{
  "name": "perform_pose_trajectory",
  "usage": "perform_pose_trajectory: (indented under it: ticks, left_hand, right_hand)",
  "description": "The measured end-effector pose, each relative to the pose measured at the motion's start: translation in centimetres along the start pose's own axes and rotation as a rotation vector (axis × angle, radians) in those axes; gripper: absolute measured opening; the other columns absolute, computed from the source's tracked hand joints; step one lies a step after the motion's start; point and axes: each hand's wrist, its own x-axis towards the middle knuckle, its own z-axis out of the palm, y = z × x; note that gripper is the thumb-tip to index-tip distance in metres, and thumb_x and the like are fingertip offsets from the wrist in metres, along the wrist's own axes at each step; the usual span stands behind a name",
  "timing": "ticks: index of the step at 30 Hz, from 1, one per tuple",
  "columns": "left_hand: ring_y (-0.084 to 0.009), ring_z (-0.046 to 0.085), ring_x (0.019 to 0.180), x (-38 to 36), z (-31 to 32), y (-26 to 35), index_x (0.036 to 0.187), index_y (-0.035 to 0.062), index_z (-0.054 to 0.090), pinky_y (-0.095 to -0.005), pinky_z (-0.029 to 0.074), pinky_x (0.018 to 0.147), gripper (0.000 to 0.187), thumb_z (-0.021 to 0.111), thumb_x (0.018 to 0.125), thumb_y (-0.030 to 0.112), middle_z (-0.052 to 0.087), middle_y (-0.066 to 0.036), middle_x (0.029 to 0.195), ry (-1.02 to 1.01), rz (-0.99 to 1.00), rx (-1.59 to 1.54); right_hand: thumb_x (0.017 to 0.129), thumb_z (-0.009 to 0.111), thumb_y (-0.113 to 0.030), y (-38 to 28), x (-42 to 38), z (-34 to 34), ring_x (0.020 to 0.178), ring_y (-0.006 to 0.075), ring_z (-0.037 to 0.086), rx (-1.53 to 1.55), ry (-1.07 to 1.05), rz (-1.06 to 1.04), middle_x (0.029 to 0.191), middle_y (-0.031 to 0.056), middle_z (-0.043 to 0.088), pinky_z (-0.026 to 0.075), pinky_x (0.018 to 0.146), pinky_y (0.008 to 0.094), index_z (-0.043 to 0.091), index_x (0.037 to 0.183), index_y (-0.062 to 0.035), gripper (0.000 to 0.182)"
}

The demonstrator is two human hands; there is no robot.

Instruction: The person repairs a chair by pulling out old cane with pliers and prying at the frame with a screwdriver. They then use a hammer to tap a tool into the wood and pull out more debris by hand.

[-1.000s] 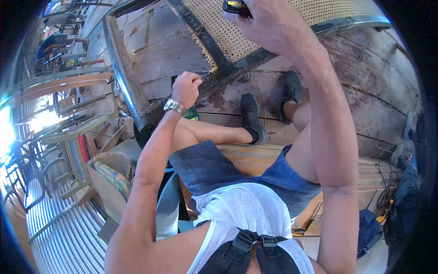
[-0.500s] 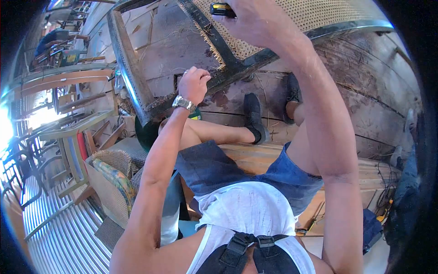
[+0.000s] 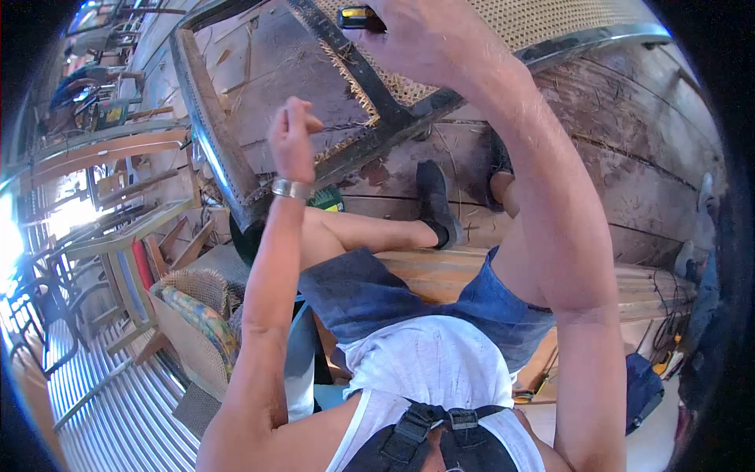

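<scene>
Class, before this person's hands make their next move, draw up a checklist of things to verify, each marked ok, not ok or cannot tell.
1. Right hand has a grip on the black-and-yellow object: ok.
2. Far end of that object in sight: not ok, only one end shows.
3. Left hand clear of the dark frame: cannot tell, they overlap in this view.
4. Cane edge along the crossbar tidy: not ok, frayed ends stick out.
5. Left shoe apart from the frame: ok, floor shows between them.
6. Frame firmly supported: cannot tell.
</scene>
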Motion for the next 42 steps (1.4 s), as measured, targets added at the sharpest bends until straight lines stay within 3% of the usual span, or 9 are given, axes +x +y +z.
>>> perform_pose_trajectory:
  ticks: [2,7,12,21,25,29,31,36,42]
  left_hand:
    - [-0.0141,0.064,0.079,0.4,-1.2,0.6,0.102,0.0057,0.071,-0.0325,0.052,0.073,0.028,0.067,0.102,0.034,0.074,-0.009,0.093,0.008,0.085,-0.112]
    - [-0.0300,0.065,0.097,-1.9,-1.9,1.0,0.118,0.0016,0.070,-0.0402,0.052,0.088,0.043,0.081,0.087,0.030,0.069,-0.013,0.102,-0.292,0.646,1.047]
    - [-0.0335,0.064,0.099,-3.8,-0.5,-0.7,0.103,0.0048,0.075,-0.0442,0.052,0.087,0.039,0.088,0.074,0.027,0.067,-0.015,0.100,-0.398,0.428,1.043]
    - [-0.0331,0.070,0.091,-0.6,-0.3,-1.7,0.102,0.0066,0.076,-0.0442,0.054,0.080,0.034,0.085,0.079,0.030,0.071,-0.015,0.105,-0.502,0.093,1.036]
    - [-0.0339,0.070,0.086,-2.7,0.2,-3.9,0.101,0.0069,0.075,-0.0442,0.054,0.077,0.025,0.078,0.086,0.028,0.072,-0.015,0.091,-0.234,0.589,1.102]
    - [-0.0287,0.070,0.080,-4.5,0.0,-0.8,0.099,0.0058,0.074,-0.0403,0.055,0.073,0.020,0.074,0.091,0.024,0.070,-0.014,0.087,-0.246,0.679,1.084]
    - [-0.0269,0.066,0.076,-5.7,-1.1,3.6,0.097,0.0057,0.073,-0.0410,0.053,0.071,0.018,0.073,0.092,0.023,0.066,-0.012,0.088,-0.399,-0.003,0.684]
    - [-0.0316,0.066,0.093,-4.2,-4.2,2.6,0.121,0.0060,0.062,-0.0439,0.053,0.081,0.050,0.083,0.083,0.030,0.066,-0.013,0.104,-0.266,0.489,0.957]
    - [-0.0357,0.060,0.108,-7.1,-1.9,0.2,0.106,0.0052,0.065,-0.0462,0.051,0.087,0.034,0.081,0.080,0.020,0.060,-0.014,0.106,-0.368,0.451,1.271]
  right_hand:
    - [0.088,0.065,-0.017,0.2,0.0,0.0,0.090,0.0459,0.067,0.017,-0.010,0.018,0.089,0.0259,0.070,0.053,0.080,0.0532,0.068,0.093,-0.0006,0.018]
    - [0.089,0.064,-0.018,0.5,-0.2,-0.4,0.089,0.0459,0.068,0.008,0.018,0.032,0.089,0.0261,0.070,0.053,0.080,0.0538,0.068,0.093,-0.0009,0.018]
    - [0.089,0.064,-0.018,0.9,-0.7,-0.4,0.089,0.0460,0.068,-0.027,0.039,0.029,0.089,0.0265,0.070,0.053,0.080,0.0540,0.068,0.092,-0.0008,0.018]
    - [0.086,0.063,-0.013,1.2,-0.9,-0.9,0.086,0.0474,0.067,0.015,0.051,0.001,0.088,0.0271,0.070,0.053,0.078,0.0537,0.069,0.091,0.0003,0.015]
    - [0.087,0.063,-0.014,1.2,-0.7,-0.7,0.085,0.0475,0.067,-0.019,0.105,-0.014,0.086,0.0268,0.069,0.053,0.078,0.0537,0.069,0.088,0.0003,0.015]
    - [0.087,0.063,-0.014,0.8,-1.0,-1.7,0.086,0.0467,0.068,0.050,0.059,-0.011,0.086,0.0268,0.070,0.054,0.078,0.0535,0.070,0.089,0.0005,0.017]
    - [0.087,0.064,-0.014,0.7,-0.8,-1.5,0.087,0.0465,0.068,0.063,0.024,0.033,0.086,0.0264,0.070,0.054,0.079,0.0535,0.071,0.091,0.0001,0.017]
    - [0.086,0.064,-0.014,0.7,-0.2,-0.9,0.087,0.0462,0.068,0.076,0.061,-0.023,0.087,0.0254,0.071,0.054,0.079,0.0540,0.071,0.094,-0.0011,0.017]
    - [0.087,0.064,-0.015,-0.5,-0.7,-1.4,0.089,0.0459,0.068,0.074,-0.088,0.046,0.089,0.0254,0.070,0.053,0.080,0.0536,0.069,0.094,-0.0011,0.016]
